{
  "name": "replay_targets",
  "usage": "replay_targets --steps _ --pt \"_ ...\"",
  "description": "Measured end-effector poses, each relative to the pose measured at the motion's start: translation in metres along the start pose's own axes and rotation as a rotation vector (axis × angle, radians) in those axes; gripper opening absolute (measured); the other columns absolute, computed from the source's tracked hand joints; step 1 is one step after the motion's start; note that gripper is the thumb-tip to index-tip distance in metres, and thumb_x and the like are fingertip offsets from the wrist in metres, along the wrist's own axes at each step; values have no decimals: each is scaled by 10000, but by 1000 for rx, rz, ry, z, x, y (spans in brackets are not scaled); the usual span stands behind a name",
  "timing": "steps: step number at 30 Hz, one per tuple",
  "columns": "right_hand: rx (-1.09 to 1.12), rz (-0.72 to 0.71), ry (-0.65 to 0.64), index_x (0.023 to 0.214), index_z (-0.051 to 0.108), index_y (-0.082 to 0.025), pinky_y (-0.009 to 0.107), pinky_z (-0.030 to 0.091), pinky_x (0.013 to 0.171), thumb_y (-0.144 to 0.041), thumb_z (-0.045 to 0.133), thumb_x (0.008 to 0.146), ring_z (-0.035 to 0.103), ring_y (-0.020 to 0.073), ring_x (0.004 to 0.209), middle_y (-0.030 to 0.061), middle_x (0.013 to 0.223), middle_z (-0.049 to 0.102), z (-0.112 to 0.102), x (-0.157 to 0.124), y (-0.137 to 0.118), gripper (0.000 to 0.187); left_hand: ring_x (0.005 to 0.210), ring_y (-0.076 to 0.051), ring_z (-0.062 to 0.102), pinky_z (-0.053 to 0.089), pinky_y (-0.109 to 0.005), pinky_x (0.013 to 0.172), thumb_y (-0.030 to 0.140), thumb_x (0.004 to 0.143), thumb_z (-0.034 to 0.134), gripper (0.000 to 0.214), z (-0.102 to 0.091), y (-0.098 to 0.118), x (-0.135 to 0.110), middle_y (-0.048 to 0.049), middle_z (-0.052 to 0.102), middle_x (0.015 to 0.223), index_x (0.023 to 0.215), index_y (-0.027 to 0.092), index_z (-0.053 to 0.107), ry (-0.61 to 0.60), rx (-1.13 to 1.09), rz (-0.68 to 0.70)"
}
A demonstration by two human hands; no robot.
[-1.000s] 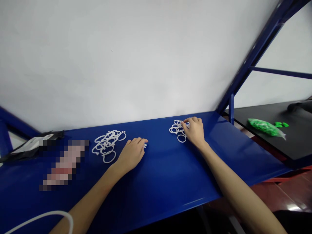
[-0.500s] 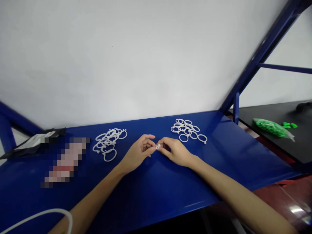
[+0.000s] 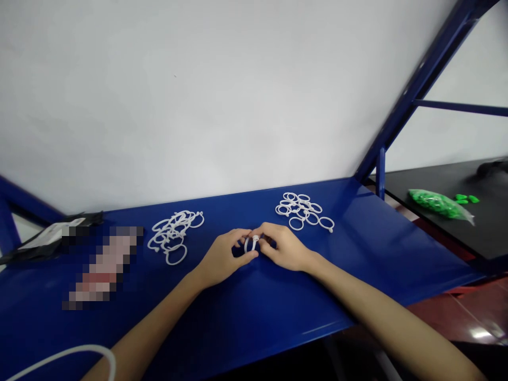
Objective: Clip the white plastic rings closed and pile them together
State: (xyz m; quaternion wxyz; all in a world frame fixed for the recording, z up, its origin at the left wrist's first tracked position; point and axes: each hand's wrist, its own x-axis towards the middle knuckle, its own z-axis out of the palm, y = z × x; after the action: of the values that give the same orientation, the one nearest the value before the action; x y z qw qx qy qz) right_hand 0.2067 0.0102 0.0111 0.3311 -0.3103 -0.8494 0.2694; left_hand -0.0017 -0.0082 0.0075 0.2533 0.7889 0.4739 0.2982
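Observation:
Between my two hands is a thin white ring (image 3: 246,245) with a small knob on it, held above the blue table. My left hand (image 3: 223,257) curls round its left side, the thumb at the lower edge and the fingertips at the top. With thumb and forefinger, my right hand (image 3: 284,247) pinches the ring near its knob. Fingers partly hide the ring. To the left lies a tangled pile of similar white rings (image 3: 177,255). On the right, past my right hand, is a flatter, more spread-out group of white rings (image 3: 296,224).
The blue table (image 3: 238,323) meets a pale wall (image 3: 222,106). At left are a black plastic package (image 3: 89,219) and a blurred-out flat item (image 3: 105,259). A bag of green pieces (image 3: 436,203) rests on a black table at right. A white cable-like loop (image 3: 85,347) crosses the lower left.
The white ring has turned, so its loop now shows between my hands, where only a small white bit showed before. My left fingers have closed in round it. The view has shifted slightly.

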Motion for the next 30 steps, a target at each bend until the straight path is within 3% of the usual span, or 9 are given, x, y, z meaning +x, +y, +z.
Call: replay_targets --steps 6,14,20,24,27,30 --pt "38 68 1 907 659 -203 241 482 652 -332 653 930 631 132 703 5 831 695 3 1 1 130 899 -207 631 498 -384 857 436 842 674 292 4 -3 -2 -23 714 958 1050 232 669 -19 166 119" --pt "60 10 -31 831 660 -201 239 477 674 -251 612 957 641 128 710 -1 822 701 1 2 4 143 842 -203 587 447 -386 820 471 851 670 267 7 -4 -1 -9 699 890 951 225 646 -43 249 191" --pt "78 82 -19 877 669 -204 248 490 707 -284 655 934 663 136 741 -2 835 720 1 4 9 99 944 -232 599 452 -412 869 493 887 623 340 8 -10 0 -42 708 1025 1100 227 641 -54 331 201" --pt "-2 133 49 880 661 -199 256 479 688 -260 684 904 654 144 727 3 831 719 -11 7 20 69 1053 -269 591 440 -452 943 497 934 545 404 -1 -27 4 -81 684 1138 1220 219 606 91 471 155" --pt "-123 220 177 837 669 -199 276 464 696 -256 672 896 646 158 729 14 829 725 -33 10 34 82 1071 -318 566 430 -479 936 410 980 440 388 -18 -44 8 -148 660 1133 1211 156 621 256 690 42" --pt "-200 356 324 829 683 -195 279 456 683 -266 648 889 650 168 714 22 827 738 -59 10 48 100 1062 -356 540 418 -485 893 363 972 406 410 -35 -60 9 -194 638 1109 1191 106 639 325 896 -90"
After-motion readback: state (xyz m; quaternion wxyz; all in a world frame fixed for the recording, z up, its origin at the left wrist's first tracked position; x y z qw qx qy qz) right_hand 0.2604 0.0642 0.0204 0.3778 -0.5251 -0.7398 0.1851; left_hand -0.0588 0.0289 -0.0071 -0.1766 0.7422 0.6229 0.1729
